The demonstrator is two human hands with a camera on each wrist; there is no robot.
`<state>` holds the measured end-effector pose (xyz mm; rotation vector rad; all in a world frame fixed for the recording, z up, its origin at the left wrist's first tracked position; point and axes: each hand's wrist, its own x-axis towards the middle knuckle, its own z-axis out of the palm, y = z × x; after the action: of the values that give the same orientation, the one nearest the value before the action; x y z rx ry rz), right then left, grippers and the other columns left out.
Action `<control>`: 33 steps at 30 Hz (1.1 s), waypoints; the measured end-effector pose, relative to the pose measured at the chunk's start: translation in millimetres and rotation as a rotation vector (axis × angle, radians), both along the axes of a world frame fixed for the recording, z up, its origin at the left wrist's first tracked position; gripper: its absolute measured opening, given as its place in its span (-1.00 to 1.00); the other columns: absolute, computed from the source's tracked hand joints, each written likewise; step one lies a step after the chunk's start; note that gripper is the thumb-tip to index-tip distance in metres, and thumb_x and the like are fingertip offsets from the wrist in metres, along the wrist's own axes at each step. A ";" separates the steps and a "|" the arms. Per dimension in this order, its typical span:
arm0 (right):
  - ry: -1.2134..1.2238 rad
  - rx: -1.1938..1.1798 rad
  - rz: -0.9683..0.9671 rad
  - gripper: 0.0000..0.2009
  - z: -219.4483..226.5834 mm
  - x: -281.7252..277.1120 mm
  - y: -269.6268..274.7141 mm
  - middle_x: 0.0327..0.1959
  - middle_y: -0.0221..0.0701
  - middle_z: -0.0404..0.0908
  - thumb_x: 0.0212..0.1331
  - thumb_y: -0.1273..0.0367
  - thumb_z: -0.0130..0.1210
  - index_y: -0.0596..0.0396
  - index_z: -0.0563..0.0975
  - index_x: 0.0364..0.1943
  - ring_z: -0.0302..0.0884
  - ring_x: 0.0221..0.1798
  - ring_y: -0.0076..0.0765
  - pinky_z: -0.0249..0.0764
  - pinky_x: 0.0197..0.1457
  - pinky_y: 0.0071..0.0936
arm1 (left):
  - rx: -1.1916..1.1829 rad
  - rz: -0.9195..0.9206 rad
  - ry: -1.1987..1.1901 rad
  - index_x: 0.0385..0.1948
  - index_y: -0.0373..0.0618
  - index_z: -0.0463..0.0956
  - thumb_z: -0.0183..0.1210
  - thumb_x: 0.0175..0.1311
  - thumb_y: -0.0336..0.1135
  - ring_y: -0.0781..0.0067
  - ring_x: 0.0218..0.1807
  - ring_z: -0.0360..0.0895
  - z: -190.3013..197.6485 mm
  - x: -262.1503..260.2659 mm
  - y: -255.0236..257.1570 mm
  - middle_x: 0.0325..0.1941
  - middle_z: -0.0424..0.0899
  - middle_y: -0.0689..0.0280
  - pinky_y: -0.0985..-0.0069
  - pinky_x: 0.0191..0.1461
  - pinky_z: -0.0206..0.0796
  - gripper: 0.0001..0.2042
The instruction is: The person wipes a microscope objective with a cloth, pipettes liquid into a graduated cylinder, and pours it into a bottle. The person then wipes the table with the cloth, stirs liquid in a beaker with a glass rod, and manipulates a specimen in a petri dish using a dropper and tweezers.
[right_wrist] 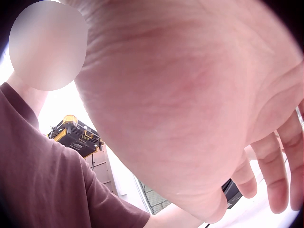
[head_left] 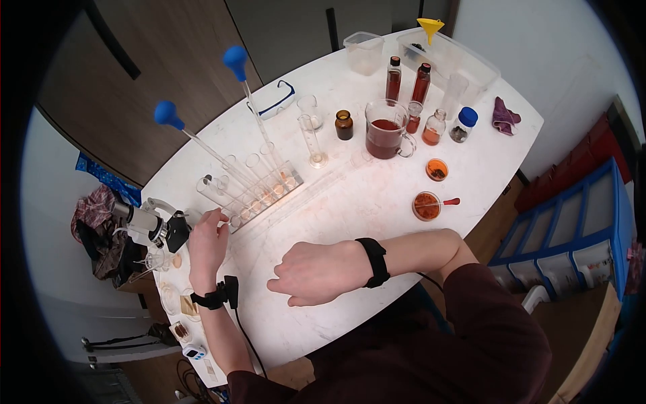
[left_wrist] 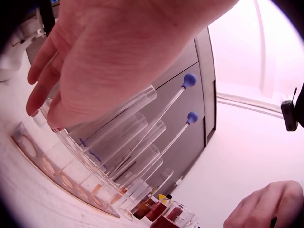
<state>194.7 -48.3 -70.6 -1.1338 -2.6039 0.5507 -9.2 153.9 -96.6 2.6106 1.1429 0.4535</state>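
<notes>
My left hand is at the near left end of a clear test tube rack, its thumb and fingertips pinching the end of the rack's upper plate in the left wrist view. Slanted glass test tubes stand in the rack, some with a little orange content at the bottom. Two long glass pipettes with blue bulbs rise out of it. The right hand hovers over the table front, fingers loosely curled and holding nothing; its palm fills the right wrist view.
Left of the rack stands a microscope. Behind are a graduated cylinder, a brown bottle and a measuring jug of red liquid. At right, a dish of orange powder holds a red-handled tool. Safety glasses lie at the back.
</notes>
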 end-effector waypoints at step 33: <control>-0.053 -0.022 0.009 -0.68 5.8 -2.0 0.7 -0.42 -0.16 0.66 0.34 0.21 0.27 0.25 0.55 -0.18 0.70 -0.28 0.11 0.58 -0.19 -0.02 | 0.001 0.003 -0.026 -0.10 -0.27 0.63 0.28 0.32 -0.44 0.09 -0.27 0.77 -3.0 -1.2 2.3 -0.02 0.76 0.04 0.21 -0.14 0.57 -0.82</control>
<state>192.7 -47.6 -64.9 -1.1588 -2.6552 0.5603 -10.4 156.2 -99.6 2.5965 1.1383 0.4880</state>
